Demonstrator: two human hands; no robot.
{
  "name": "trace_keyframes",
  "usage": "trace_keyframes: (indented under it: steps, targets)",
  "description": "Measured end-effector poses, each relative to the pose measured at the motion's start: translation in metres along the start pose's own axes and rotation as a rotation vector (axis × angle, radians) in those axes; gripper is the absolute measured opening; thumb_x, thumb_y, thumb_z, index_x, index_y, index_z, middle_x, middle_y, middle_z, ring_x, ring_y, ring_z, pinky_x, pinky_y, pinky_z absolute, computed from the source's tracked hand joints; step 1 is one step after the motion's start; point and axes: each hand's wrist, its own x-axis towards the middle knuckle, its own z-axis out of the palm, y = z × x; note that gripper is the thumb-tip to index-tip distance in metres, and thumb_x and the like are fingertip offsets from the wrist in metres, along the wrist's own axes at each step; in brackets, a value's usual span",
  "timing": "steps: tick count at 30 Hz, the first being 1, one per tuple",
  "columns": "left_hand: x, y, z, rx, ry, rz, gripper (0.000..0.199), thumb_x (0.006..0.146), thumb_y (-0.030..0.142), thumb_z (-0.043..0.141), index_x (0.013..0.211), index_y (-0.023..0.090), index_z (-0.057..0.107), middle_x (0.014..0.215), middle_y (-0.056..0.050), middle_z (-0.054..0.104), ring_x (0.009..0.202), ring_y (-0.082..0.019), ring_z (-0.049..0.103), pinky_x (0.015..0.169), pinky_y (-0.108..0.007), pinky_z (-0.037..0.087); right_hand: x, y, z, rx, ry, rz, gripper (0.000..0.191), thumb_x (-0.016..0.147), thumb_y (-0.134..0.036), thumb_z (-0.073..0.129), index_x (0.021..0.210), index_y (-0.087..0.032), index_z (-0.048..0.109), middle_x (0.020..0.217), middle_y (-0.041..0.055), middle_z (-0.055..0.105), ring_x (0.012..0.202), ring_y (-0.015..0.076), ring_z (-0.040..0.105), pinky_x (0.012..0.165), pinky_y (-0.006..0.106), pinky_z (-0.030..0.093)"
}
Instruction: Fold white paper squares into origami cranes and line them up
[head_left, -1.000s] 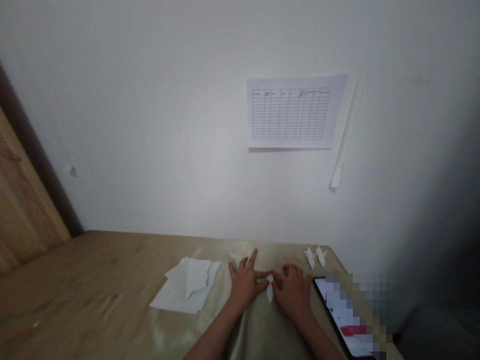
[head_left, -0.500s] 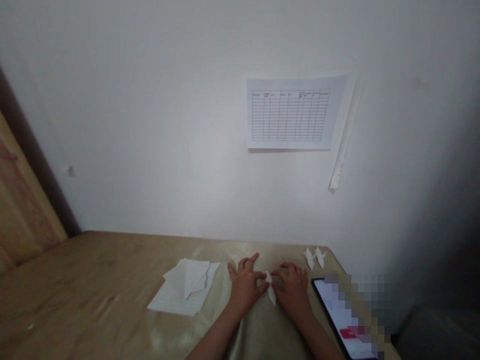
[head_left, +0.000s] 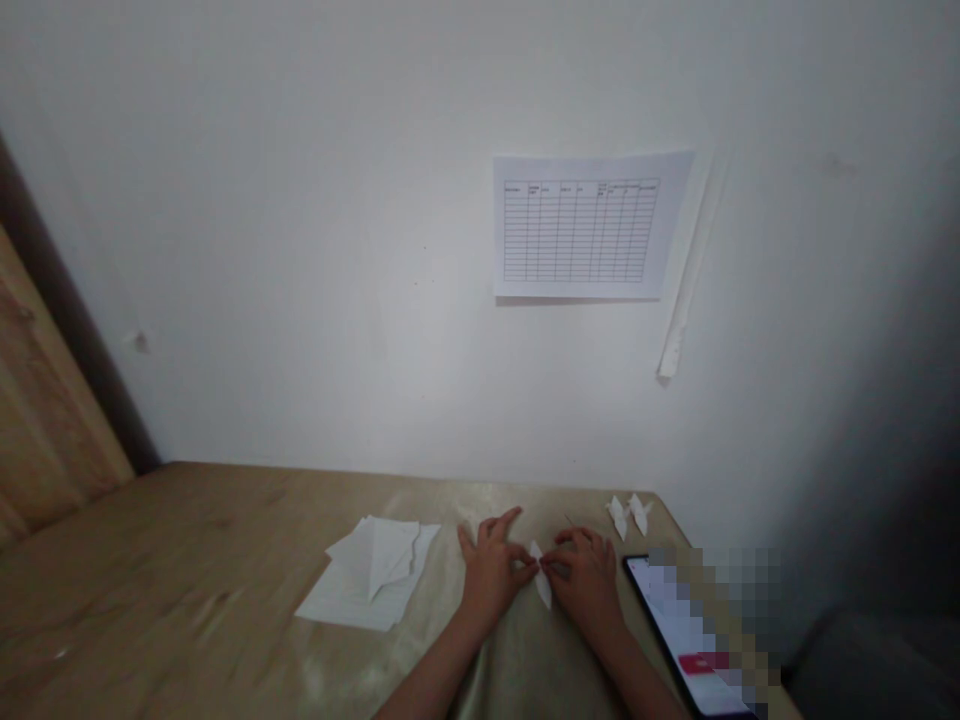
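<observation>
A small, narrow piece of folded white paper [head_left: 543,588] lies between my hands near the front of the table. My left hand [head_left: 491,572] pinches its left side with thumb and index finger, the other fingers spread out. From the right, my right hand [head_left: 585,575] pinches the paper's other side, its fingertips close to those of the left. Two small folded paper figures [head_left: 618,517] [head_left: 639,514] rest near the table's back right corner. Left of my hands is a stack of white paper sheets [head_left: 352,590] with a folded, pointed sheet [head_left: 386,555] on top.
A phone [head_left: 686,630] with a lit screen lies to the right of my right arm, partly pixelated. The brown-covered table [head_left: 187,560] meets a white wall bearing a printed table sheet [head_left: 577,228]. A wooden panel [head_left: 45,400] stands at the left.
My right hand's thumb and index fingertips have drawn closer together on the folded paper. My left hand has shifted very slightly; the other objects stay where they were.
</observation>
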Motion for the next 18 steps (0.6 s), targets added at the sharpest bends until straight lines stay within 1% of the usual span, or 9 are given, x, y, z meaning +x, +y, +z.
trace_keyframes:
  steps: [4, 6, 11, 15, 18]
  targets:
    - [0.001, 0.001, -0.003, 0.010, -0.027, -0.021, 0.007, 0.079, 0.041, 0.076, 0.085, 0.044, 0.079, 0.160, 0.011, 0.037, 0.139, -0.035, 0.037, 0.113, -0.077, -0.004, -0.001, -0.004, -0.006, -0.037, -0.040, 0.023, 0.016, 0.086, -0.037, 0.064, 0.094, -0.041, 0.078, 0.122, 0.0009, 0.067, 0.127, 0.0262, 0.046, 0.113, 0.048, 0.022]
    - [0.001, 0.002, -0.005, 0.021, -0.037, -0.037, 0.010, 0.080, 0.041, 0.076, 0.088, 0.045, 0.079, 0.162, 0.011, 0.032, 0.140, -0.036, 0.037, 0.113, -0.077, -0.003, -0.001, -0.004, -0.007, -0.058, -0.060, 0.034, 0.018, 0.086, -0.038, 0.064, 0.097, -0.043, 0.077, 0.126, -0.0001, 0.066, 0.129, 0.0273, 0.044, 0.113, 0.049, 0.023]
    - [0.002, 0.003, -0.011, 0.049, -0.101, -0.071, 0.022, 0.081, 0.046, 0.073, 0.102, 0.047, 0.076, 0.166, 0.010, 0.020, 0.143, -0.038, 0.033, 0.113, -0.077, 0.000, 0.001, 0.000, 0.002, -0.068, -0.089, 0.046, 0.027, 0.088, -0.038, 0.061, 0.109, -0.048, 0.072, 0.140, -0.0035, 0.058, 0.138, 0.0310, 0.036, 0.114, 0.057, 0.019]
    - [0.005, -0.002, -0.011, 0.043, -0.126, -0.069, 0.032, 0.078, 0.050, 0.074, 0.111, 0.049, 0.073, 0.167, 0.008, 0.016, 0.145, -0.039, 0.030, 0.113, -0.077, -0.001, 0.004, 0.005, 0.013, -0.109, -0.151, 0.084, 0.034, 0.088, -0.037, 0.060, 0.117, -0.052, 0.067, 0.149, -0.0047, 0.050, 0.142, 0.0328, 0.031, 0.115, 0.062, 0.015]
    - [0.008, -0.008, -0.009, 0.043, -0.136, -0.063, 0.040, 0.076, 0.054, 0.075, 0.115, 0.050, 0.070, 0.168, 0.008, 0.014, 0.146, -0.041, 0.028, 0.113, -0.077, -0.001, 0.004, 0.007, 0.016, -0.126, -0.155, 0.072, 0.037, 0.090, -0.036, 0.058, 0.123, -0.053, 0.063, 0.150, -0.0039, 0.048, 0.142, 0.0327, 0.031, 0.115, 0.063, 0.014]
